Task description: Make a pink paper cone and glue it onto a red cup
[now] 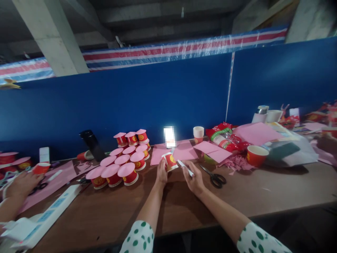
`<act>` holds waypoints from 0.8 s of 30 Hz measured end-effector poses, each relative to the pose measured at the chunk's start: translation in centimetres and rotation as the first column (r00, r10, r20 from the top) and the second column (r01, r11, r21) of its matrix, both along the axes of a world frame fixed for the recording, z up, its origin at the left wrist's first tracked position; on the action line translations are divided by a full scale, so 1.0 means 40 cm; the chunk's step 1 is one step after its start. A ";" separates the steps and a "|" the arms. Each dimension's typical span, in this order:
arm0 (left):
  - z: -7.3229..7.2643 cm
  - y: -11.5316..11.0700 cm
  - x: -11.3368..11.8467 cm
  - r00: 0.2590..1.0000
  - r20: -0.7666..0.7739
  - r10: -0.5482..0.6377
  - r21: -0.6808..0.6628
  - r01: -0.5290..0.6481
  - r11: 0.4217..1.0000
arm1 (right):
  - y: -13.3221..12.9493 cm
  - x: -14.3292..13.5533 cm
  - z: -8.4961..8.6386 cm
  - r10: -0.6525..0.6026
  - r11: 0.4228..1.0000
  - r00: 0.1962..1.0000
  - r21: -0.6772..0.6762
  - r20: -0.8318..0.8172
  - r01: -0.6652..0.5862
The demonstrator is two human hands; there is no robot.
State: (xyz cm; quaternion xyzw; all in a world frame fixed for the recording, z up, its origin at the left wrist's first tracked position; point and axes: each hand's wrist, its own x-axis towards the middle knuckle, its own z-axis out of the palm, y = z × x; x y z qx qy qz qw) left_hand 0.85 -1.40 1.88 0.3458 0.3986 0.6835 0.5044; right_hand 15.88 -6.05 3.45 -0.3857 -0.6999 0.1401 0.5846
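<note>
My left hand (162,172) holds a red and white paper cup (170,161) with a yellow emblem, tilted on its side above the brown table. In my right hand (193,177) is a white pen (185,168), its tip pointing toward the cup. Black-handled scissors (216,179) lie just right of that hand. Pink paper sheets (185,150) are spread behind the cup. Left of my hands stand several red cups topped with pink paper discs (128,169), grouped in rows.
At the left, another person's hand (21,184) is near a red cup, beside a white power strip (52,214). A black bottle (92,144) leans behind. To the right are a red cup (256,157), pink shreds (235,162) and plastic bags. A bright screen (170,137) stands at the back.
</note>
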 end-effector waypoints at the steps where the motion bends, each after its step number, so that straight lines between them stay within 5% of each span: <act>1: -0.002 0.003 -0.001 1.000 0.028 -0.009 0.015 0.009 1.000 | 0.004 -0.001 -0.003 -0.010 1.000 1.000 -0.001 -0.002 0.010; 5: -0.013 0.011 -0.002 0.995 0.099 -0.004 0.078 -0.004 0.997 | 0.021 -0.007 -0.023 -0.025 0.998 0.998 -0.048 0.064 0.028; 12: -0.020 0.006 -0.003 1.000 0.004 -0.008 0.086 0.007 0.996 | 0.033 -0.013 -0.043 -0.032 0.998 0.968 -0.052 0.249 0.047; 24: -0.013 -0.006 0.001 0.992 -0.129 0.003 0.079 0.008 0.997 | 0.051 -0.011 -0.059 -0.030 0.997 0.981 -0.060 0.193 0.043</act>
